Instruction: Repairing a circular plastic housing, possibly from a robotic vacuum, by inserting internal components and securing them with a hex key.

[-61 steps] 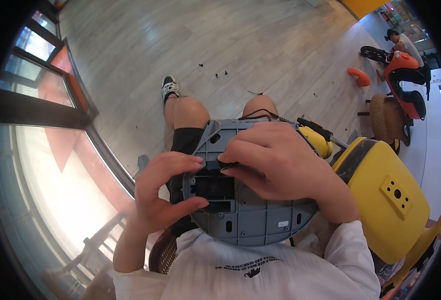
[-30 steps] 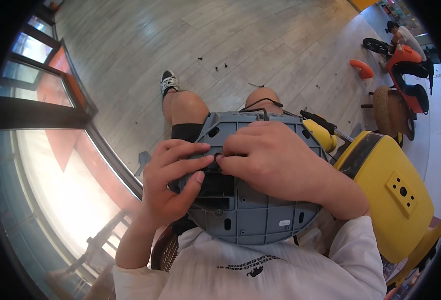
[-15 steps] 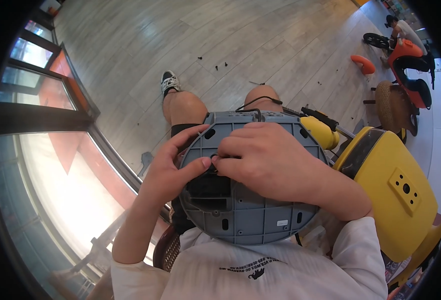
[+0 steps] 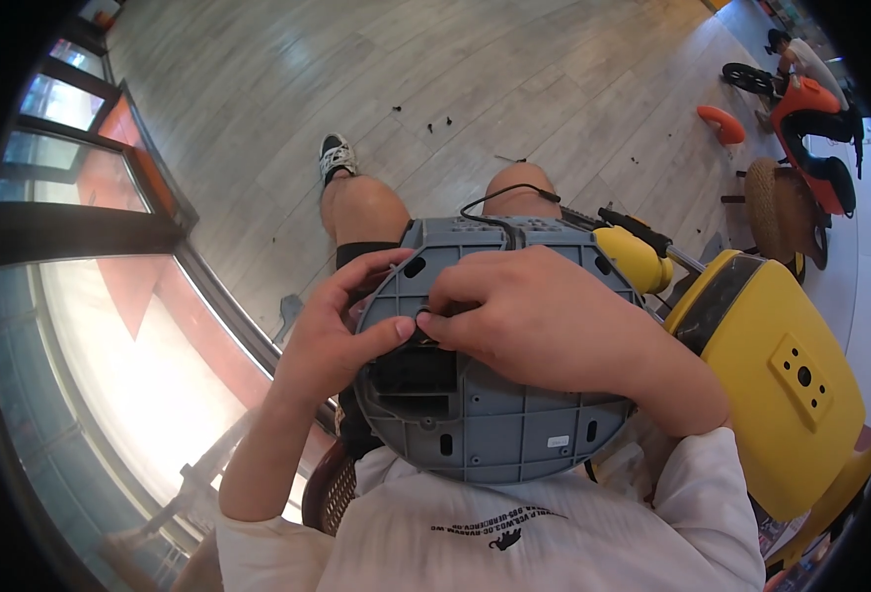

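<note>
A rounded grey plastic base [image 4: 514,424] with a ribbed underside rests across my lap. My left hand [image 4: 332,321] grips its left rim, fingers over the far edge and thumb on the ribbed face. Beside that thumb, my right hand [image 4: 524,316] pinches a small dark piece, mostly hidden by the fingertips. Just below the pinch is a rectangular black recess [image 4: 411,373] in the base. A thin black cable [image 4: 485,202] loops from the base's far side over my right knee.
To my right stands a yellow vehicle body panel [image 4: 791,395] with a bolt plate. Small dark screws [image 4: 430,127] lie scattered on the wood-look floor. Farther right are an orange scooter [image 4: 810,109], a woven stool [image 4: 773,202] and a crouching person [image 4: 800,59]. Glass doors [image 4: 110,335] line the left.
My left thumb has drawn back slightly from the right fingertips. The right hand keeps its pinch at nearly the same spot.
</note>
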Tool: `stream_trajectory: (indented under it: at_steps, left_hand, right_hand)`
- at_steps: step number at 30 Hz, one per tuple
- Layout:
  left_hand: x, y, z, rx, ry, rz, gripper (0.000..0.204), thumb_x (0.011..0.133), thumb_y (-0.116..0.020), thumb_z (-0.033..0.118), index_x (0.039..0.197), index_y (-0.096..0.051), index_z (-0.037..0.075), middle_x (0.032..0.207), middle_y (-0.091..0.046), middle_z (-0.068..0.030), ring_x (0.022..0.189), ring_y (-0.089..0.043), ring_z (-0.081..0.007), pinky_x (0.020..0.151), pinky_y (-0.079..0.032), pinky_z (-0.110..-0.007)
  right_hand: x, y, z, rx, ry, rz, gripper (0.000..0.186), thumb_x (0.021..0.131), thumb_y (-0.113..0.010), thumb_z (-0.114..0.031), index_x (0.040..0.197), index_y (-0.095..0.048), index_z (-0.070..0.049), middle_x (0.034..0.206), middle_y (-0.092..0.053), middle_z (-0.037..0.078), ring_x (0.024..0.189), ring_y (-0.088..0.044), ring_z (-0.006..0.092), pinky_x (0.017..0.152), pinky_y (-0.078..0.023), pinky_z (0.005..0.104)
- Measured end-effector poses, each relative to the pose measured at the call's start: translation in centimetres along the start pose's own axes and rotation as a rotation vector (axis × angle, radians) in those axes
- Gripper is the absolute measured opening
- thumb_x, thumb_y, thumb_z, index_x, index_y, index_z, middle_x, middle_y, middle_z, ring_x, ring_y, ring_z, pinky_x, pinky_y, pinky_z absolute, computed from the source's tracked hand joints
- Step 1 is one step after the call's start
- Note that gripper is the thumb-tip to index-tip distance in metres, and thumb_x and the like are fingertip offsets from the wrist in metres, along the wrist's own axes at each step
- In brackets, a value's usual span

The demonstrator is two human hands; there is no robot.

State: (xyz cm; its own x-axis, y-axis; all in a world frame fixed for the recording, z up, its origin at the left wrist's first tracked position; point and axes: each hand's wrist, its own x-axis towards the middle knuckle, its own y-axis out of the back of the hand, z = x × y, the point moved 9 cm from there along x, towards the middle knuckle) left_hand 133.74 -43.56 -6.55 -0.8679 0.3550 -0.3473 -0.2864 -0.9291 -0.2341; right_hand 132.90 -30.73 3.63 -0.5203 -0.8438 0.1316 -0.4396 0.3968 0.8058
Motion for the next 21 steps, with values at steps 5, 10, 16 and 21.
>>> stream_trajectory:
  at_steps: [5,10,16,21]
  left_hand:
    - [-0.1,-0.1,-0.2,0.031,0.050,0.026,0.064,0.084,-0.082,0.010,0.142,-0.055,0.004,0.131,-0.061,-0.0092,0.126,-0.056,-0.0177,0.111,-0.043,-0.033]
    - [0.2,0.2,-0.3,0.119,0.036,0.066,0.070,0.078,-0.087,0.017,0.140,-0.056,0.004,0.128,-0.064,-0.0097,0.122,-0.060,-0.0183,0.107,-0.045,-0.032]
    - [0.3,0.3,-0.1,0.107,-0.011,0.054,0.068,0.079,-0.086,0.012,0.139,-0.056,0.002,0.130,-0.063,-0.0095,0.124,-0.058,-0.0187,0.108,-0.045,-0.033]
    - [0.4,0.3,0.5,0.097,0.023,-0.047,0.067,0.082,-0.085,0.008,0.141,-0.054,0.003,0.134,-0.059,-0.0077,0.129,-0.054,-0.0189,0.108,-0.046,-0.034]
  right_hand:
    - [0.0,-0.3,-0.7,-0.072,-0.007,-0.123,0.017,0.086,-0.069,-0.009,0.096,-0.073,0.003,0.098,-0.065,0.009,0.091,-0.067,0.0254,0.076,-0.057,0.0369]
    - [-0.1,-0.8,-0.9,-0.107,0.022,-0.117,0.016,0.085,-0.069,-0.009,0.093,-0.073,0.005,0.100,-0.064,0.010,0.094,-0.066,0.0244,0.076,-0.056,0.0357]
    - [0.0,-0.6,0.3,0.032,-0.004,-0.025,0.014,0.084,-0.075,-0.011,0.091,-0.071,0.000,0.100,-0.064,0.008,0.090,-0.067,0.0248,0.075,-0.055,0.0381]
    - [0.2,-0.1,2.5,0.160,-0.147,0.058,0.014,0.083,-0.078,-0.012,0.092,-0.071,-0.005,0.098,-0.064,0.007,0.085,-0.067,0.0275,0.074,-0.053,0.0395]
